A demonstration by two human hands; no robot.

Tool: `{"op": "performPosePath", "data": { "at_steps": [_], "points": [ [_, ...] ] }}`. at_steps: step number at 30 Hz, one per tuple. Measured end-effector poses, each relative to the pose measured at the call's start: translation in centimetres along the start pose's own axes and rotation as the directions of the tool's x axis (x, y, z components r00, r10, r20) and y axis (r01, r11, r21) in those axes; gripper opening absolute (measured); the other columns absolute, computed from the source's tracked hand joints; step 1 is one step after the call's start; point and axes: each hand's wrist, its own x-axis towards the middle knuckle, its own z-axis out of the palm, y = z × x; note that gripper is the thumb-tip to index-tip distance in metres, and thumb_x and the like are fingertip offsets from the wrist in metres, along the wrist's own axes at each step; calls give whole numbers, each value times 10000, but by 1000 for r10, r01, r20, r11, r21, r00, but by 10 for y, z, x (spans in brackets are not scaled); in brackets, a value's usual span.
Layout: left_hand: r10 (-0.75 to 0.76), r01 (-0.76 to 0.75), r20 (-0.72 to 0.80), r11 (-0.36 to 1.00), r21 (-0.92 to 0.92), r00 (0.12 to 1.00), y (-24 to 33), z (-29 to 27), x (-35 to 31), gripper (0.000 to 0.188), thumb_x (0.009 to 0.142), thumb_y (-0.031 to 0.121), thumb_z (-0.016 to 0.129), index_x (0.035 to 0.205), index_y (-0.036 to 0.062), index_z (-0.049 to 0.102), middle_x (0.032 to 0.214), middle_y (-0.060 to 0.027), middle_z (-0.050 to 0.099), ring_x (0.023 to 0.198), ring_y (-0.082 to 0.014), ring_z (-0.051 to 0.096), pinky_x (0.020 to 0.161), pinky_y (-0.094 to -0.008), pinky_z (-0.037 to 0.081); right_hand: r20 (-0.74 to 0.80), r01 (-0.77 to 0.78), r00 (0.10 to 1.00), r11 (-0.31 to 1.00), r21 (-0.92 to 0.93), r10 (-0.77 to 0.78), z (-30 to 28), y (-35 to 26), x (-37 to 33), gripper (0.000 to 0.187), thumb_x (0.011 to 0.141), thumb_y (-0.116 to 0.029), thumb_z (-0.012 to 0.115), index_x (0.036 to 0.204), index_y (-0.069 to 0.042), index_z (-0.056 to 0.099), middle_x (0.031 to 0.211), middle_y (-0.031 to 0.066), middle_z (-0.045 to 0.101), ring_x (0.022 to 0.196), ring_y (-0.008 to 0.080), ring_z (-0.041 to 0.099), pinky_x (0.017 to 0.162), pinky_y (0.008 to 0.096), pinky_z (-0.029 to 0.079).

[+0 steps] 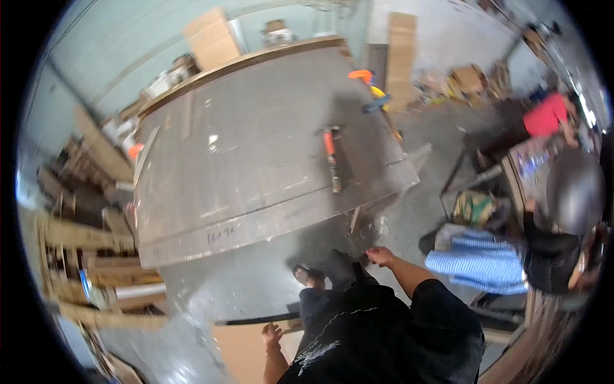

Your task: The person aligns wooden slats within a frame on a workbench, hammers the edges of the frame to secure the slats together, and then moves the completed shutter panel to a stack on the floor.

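Observation:
My left hand [272, 334] hangs low at my left side, fingers loosely bent and a little apart, with nothing visible in it. In the picture it overlaps a brown board [240, 349] with a dark strip [256, 319] along its far edge; whether they touch I cannot tell. Out to my right, my right hand [381, 256] is curled closed, and what it may hold is too small to make out. Both hands are away from the large grey-brown worktable [268, 173] in front of me. On that table lies a hammer [331, 157] with an orange and black handle.
Orange and yellow tools [369, 89] sit at the table's right edge. Wooden frames [96, 275] are stacked on the left. To the right, blue striped cloth [476, 261] lies near a person in black [553, 256]; another person wears red [547, 116]. Cardboard [210, 40] leans behind.

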Motion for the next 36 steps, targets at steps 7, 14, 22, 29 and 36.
{"op": "performPosePath", "data": {
  "at_steps": [7,14,22,29,36],
  "points": [
    [-60,-13,124,852,523,990,171,18,65,275,932,250,550,1083,24,593,908,-103,695,644,-180,650,467,-285,466,-447,342,894,604,720,26,-53,-4,11,270,921,-290,642,1108,-96,646,1004,16,666,815,138,608,655,301,483],
    [-268,-421,827,759,498,495,269,173,78,413,907,301,616,1169,-17,596,1012,-147,695,847,-246,699,700,-331,551,-727,688,686,341,641,-18,-131,8,169,325,965,-329,566,1233,-149,592,1135,-2,653,918,172,620,756,385,495],
    [-395,-193,825,845,499,405,323,318,-6,265,973,149,514,1108,-40,642,1048,-143,695,962,-242,662,892,-350,498,-619,612,785,198,766,-30,-76,-88,238,378,966,-323,576,1301,-148,556,1137,24,663,967,192,628,810,378,499],
    [-613,-950,781,159,268,119,333,566,-168,274,1013,243,524,1111,45,686,1021,-86,715,978,-176,651,899,-305,477,-729,455,683,-762,461,-33,-95,75,276,473,952,-289,624,1374,-105,512,1147,65,661,1011,200,628,843,336,508],
    [-358,-966,933,228,119,31,263,677,-227,589,954,282,619,1422,-27,441,1342,-213,576,1232,-272,565,1040,-358,432,-656,605,717,256,754,237,-91,-16,12,327,945,-207,667,1201,-5,637,1162,84,674,1001,194,636,893,346,514]
  ]
}}
